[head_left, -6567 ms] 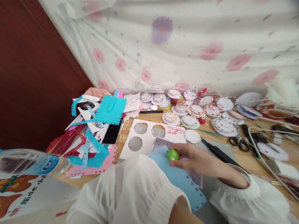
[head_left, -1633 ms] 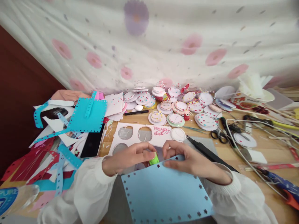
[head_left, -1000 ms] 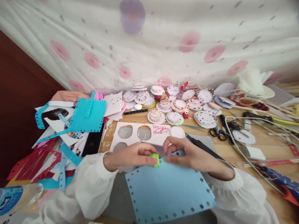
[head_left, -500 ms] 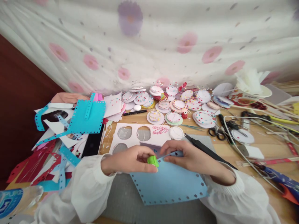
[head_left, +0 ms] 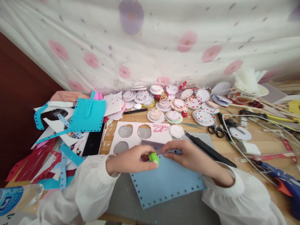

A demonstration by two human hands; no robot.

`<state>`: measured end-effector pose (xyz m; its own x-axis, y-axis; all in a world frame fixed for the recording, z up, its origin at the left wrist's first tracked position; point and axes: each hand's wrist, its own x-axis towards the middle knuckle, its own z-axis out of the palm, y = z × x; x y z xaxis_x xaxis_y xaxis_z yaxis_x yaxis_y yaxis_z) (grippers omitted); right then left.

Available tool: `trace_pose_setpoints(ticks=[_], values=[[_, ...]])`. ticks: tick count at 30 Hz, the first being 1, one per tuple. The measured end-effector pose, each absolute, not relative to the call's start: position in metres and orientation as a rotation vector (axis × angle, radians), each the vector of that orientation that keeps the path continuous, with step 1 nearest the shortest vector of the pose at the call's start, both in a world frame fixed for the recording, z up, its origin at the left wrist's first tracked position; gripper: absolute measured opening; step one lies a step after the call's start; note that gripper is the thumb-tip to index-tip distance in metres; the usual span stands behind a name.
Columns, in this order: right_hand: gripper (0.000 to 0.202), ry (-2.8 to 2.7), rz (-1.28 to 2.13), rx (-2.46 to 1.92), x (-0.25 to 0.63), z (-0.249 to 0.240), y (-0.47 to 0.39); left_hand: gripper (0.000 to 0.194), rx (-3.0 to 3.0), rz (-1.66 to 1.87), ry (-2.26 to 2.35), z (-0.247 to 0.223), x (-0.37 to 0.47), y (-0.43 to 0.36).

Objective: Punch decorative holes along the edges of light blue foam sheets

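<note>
A small green craft punch [head_left: 153, 158] is gripped in my left hand [head_left: 133, 158], at the far edge of a light blue sheet of paper [head_left: 168, 181]. Small flower-shaped holes line the sheet's left, near and part of its far edges. My right hand [head_left: 191, 156] pinches the far edge of the sheet just right of the punch. Under the sheet lies a grey cutting mat [head_left: 122, 200]. A white card with round cut-outs [head_left: 133, 143] lies behind my hands.
Several decorated paper discs [head_left: 174, 116] stand at the back. Left are a punched turquoise sheet [head_left: 87, 115], paper scraps [head_left: 47, 159], a phone [head_left: 93, 143] and a bottle [head_left: 18, 200]. Right are scissors [head_left: 216, 131], a white cable [head_left: 226, 125] and a blue glue gun [head_left: 278, 178].
The blue sheet has turned slightly and shifted a little left between my hands. The green punch has tilted a little and sits slightly higher at the edge.
</note>
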<state>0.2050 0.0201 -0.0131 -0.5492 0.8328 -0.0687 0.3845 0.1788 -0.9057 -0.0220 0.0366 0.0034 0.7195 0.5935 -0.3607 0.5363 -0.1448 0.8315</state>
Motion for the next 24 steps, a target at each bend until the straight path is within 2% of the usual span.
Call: trace_pose_setpoints(ticks=[4,16,24], values=[[0.013,-1.953,1.362,-1.141,0.194,-0.023,0.012,0.025,1.943,0.072,0.941,0.001,-0.032,0.026],[0.015,-1.962,1.35,-1.115,0.177,-0.022,0.007,0.031,1.919,0.204,1.024,-0.005,-0.043,0.01],[0.015,-1.997,1.325,-1.092,0.181,-0.021,0.007,0.027,2.008,0.151,1.012,-0.001,-0.038,0.014]])
